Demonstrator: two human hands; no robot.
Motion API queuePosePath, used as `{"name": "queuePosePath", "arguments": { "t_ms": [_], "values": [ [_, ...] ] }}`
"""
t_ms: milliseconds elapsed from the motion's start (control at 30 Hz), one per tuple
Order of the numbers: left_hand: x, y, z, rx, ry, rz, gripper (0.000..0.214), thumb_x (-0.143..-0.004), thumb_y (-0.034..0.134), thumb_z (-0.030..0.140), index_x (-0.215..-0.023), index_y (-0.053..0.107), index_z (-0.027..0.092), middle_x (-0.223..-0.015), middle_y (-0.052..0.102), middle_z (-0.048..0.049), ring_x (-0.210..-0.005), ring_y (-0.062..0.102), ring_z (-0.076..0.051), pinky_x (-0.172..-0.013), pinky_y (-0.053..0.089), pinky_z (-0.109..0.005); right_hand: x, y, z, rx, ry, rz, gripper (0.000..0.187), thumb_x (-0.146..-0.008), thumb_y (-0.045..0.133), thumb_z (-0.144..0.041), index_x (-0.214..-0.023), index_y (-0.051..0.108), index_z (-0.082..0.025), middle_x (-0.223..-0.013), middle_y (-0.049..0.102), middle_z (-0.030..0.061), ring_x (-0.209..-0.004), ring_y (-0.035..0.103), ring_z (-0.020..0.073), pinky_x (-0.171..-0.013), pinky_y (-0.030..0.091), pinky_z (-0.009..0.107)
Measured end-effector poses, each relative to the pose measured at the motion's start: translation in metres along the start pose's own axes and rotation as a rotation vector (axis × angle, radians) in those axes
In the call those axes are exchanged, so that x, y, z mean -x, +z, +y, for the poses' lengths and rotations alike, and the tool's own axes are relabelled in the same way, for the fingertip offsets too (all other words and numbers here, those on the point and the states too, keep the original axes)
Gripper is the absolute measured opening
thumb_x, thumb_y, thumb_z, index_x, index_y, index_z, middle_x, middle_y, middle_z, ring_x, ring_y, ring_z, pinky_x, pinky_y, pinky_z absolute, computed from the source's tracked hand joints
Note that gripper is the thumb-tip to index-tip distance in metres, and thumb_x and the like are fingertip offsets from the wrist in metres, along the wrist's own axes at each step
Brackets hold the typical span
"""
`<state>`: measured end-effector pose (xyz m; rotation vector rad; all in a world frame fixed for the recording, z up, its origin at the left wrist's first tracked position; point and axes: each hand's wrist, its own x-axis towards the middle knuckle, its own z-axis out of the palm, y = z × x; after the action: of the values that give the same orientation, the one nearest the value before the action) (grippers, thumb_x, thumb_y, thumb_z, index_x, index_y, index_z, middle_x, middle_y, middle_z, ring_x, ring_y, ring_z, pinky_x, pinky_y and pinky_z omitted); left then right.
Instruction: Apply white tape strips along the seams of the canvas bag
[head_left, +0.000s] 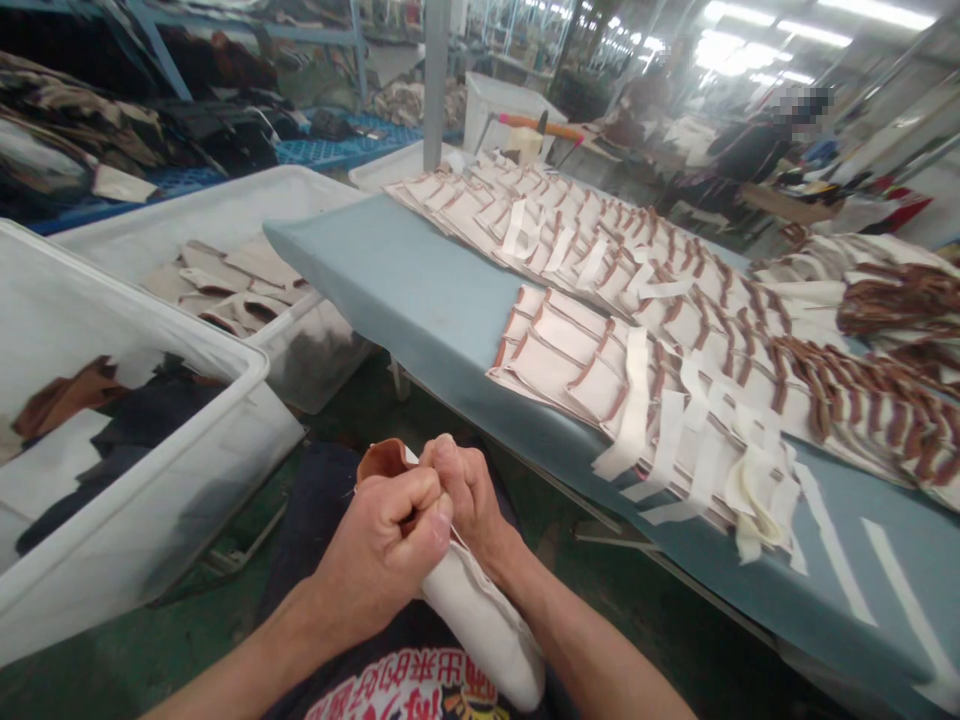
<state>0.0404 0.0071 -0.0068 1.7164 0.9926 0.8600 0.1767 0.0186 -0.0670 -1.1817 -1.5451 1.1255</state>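
At lower centre, my left hand (394, 522), my right hand (471, 492), both clenched on brown-lined cream fabric piece (486, 622), blue-grey worktable (420, 285) towards right.

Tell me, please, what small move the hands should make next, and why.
I would perhaps loosen the left hand slightly and check the pale piece, because that fist and the right hand are clenched close together, hiding part of it.

The held piece (484, 635) is off-white with reddish-brown at its far end, and the bench (435, 310) is plain grey-blue under rows of cream pieces (574, 345) edged in brown and off-white strips (636, 385). The bins (217, 490) are translucent white; the dark shirt (405, 632) carries white lettering (409, 682) outlined in red.
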Motion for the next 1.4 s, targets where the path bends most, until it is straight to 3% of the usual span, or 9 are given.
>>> {"name": "queuePosePath", "arguments": {
  "t_ms": [233, 533, 667, 800, 1000, 1133, 1267, 1400],
  "values": [
    [0.006, -0.016, -0.011, 0.024, -0.036, -0.055, 0.037, -0.094, 0.049, 0.035, -0.062, 0.032, 0.027, -0.056, 0.032, 0.0081, -0.05, 0.031, -0.011, -0.047, 0.026, -0.025, -0.006, -0.004, -0.011, 0.025, 0.005, -0.092, 0.064, -0.114, 0.034, -0.065, -0.065, 0.04, -0.025, -0.062, 0.046, -0.0026, -0.06, 0.04, 0.0137, -0.061, 0.029, 0.032],
    [0.027, -0.035, -0.02, 0.087, -0.015, -0.174, 0.04, -0.108, 0.054, 0.037, -0.071, 0.05, 0.022, -0.066, 0.048, 0.0052, -0.058, 0.044, -0.012, -0.053, 0.035, -0.022, 0.003, -0.02, -0.024, -0.035, -0.068, -0.19, 0.062, -0.114, 0.034, -0.066, -0.069, 0.042, -0.024, -0.066, 0.045, -0.0035, -0.061, 0.039, 0.0129, -0.061, 0.031, 0.031],
    [0.025, -0.035, -0.016, 0.068, 0.036, -0.184, 0.036, -0.107, 0.057, 0.032, -0.072, 0.057, 0.021, -0.068, 0.055, 0.0044, -0.06, 0.053, -0.011, -0.057, 0.042, -0.018, 0.008, -0.031, -0.031, -0.008, -0.059, -0.215, 0.059, -0.112, 0.036, -0.065, -0.07, 0.043, -0.024, -0.069, 0.047, -0.0029, -0.063, 0.042, 0.0139, -0.063, 0.031, 0.032],
    [0.023, -0.034, -0.013, 0.077, 0.068, -0.167, 0.033, -0.103, 0.06, 0.027, -0.072, 0.059, 0.021, -0.066, 0.06, 0.0051, -0.058, 0.056, -0.01, -0.056, 0.045, -0.015, 0.012, -0.037, -0.043, 0.049, 0.037, -0.26, 0.052, -0.105, 0.046, -0.063, -0.072, 0.048, -0.024, -0.069, 0.049, -0.0033, -0.065, 0.044, 0.0141, -0.064, 0.03, 0.032],
    [0.021, -0.028, -0.003, 0.127, 0.089, -0.122, 0.022, -0.097, 0.063, 0.018, -0.077, 0.072, 0.022, -0.067, 0.071, 0.0064, -0.055, 0.063, -0.009, -0.055, 0.047, -0.013, 0.017, -0.029, -0.052, 0.053, 0.193, -0.253, 0.049, -0.095, 0.063, -0.066, -0.073, 0.054, -0.023, -0.069, 0.054, -0.0042, -0.064, 0.047, 0.0137, -0.062, 0.031, 0.03],
    [0.018, -0.02, 0.002, 0.115, 0.09, -0.076, 0.022, -0.095, 0.064, 0.017, -0.074, 0.07, 0.022, -0.064, 0.067, 0.0077, -0.054, 0.058, -0.008, -0.053, 0.044, -0.013, 0.021, -0.024, -0.048, -0.027, 0.159, -0.214, 0.051, -0.096, 0.057, -0.069, -0.072, 0.051, -0.024, -0.065, 0.051, -0.0046, -0.061, 0.046, 0.014, -0.063, 0.032, 0.03],
    [0.015, -0.015, 0.006, 0.144, 0.099, -0.104, 0.026, -0.096, 0.064, 0.021, -0.07, 0.065, 0.02, -0.062, 0.06, 0.0076, -0.055, 0.052, -0.009, -0.054, 0.041, -0.015, 0.024, -0.028, -0.049, -0.115, 0.108, -0.242, 0.055, -0.1, 0.049, -0.073, -0.073, 0.046, -0.025, -0.065, 0.046, -0.0053, -0.061, 0.04, 0.0139, -0.062, 0.031, 0.031],
    [0.011, -0.014, 0.003, 0.129, 0.039, -0.096, 0.033, -0.096, 0.065, 0.027, -0.065, 0.058, 0.02, -0.06, 0.057, 0.0059, -0.054, 0.05, -0.01, -0.053, 0.04, -0.019, 0.02, -0.033, -0.044, -0.024, 0.067, -0.21, 0.058, -0.106, 0.042, -0.072, -0.072, 0.042, -0.025, -0.068, 0.046, -0.0042, -0.063, 0.038, 0.0141, -0.063, 0.029, 0.032]
  ]
}}
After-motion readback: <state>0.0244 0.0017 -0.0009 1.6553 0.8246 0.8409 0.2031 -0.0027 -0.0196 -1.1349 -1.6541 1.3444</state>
